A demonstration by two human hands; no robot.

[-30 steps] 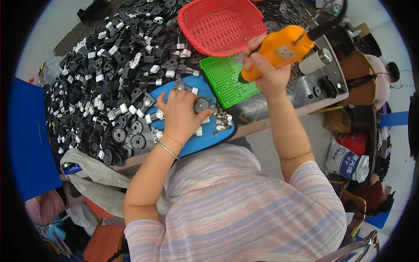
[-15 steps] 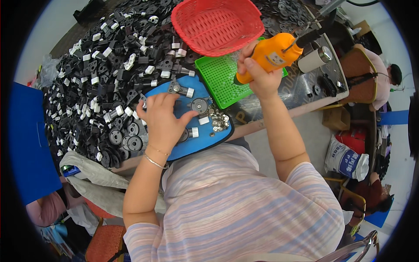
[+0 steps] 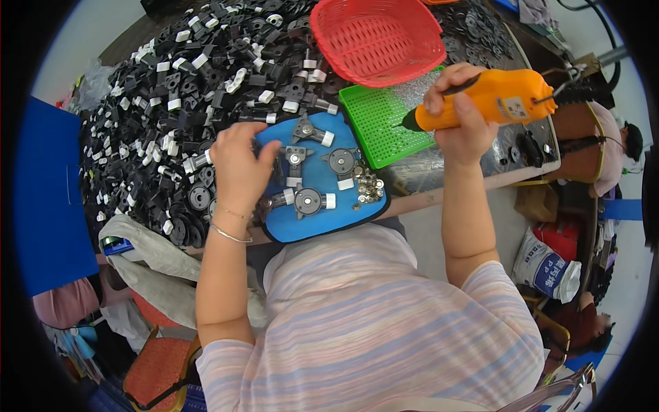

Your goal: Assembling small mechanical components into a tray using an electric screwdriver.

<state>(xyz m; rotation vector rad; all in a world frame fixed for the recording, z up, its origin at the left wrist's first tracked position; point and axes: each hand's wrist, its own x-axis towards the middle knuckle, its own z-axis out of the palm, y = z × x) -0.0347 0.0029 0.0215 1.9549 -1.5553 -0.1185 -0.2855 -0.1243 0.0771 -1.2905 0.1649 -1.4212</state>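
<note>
My right hand (image 3: 463,113) is wrapped round an orange electric screwdriver (image 3: 515,96), its black nose and thin bit pointing left over a green perforated tray (image 3: 357,113) that holds many small shiny screws. At the left edge of a blue mat (image 3: 316,230), my left hand (image 3: 240,161) is open, thumb apart from the bent fingers, partly covering dark parts. On the mat lie several black plastic assemblies with white ends, among them a round one (image 3: 309,201) near the front and another (image 3: 341,162) to the right. Beside them sits a small heap of metal nuts (image 3: 369,189).
A large pile of black and white plastic parts (image 3: 165,103) covers the table's left side. A red woven basket (image 3: 377,41) stands behind the tray. Black discs (image 3: 480,34) lie at the back right. Grey cloth (image 3: 147,275) hangs at the front left. Other people sit at the right.
My right hand has drawn the screwdriver right and tipped it closer to level. My left hand has shifted off the middle of the mat, uncovering assemblies. The whole view has shifted slightly.
</note>
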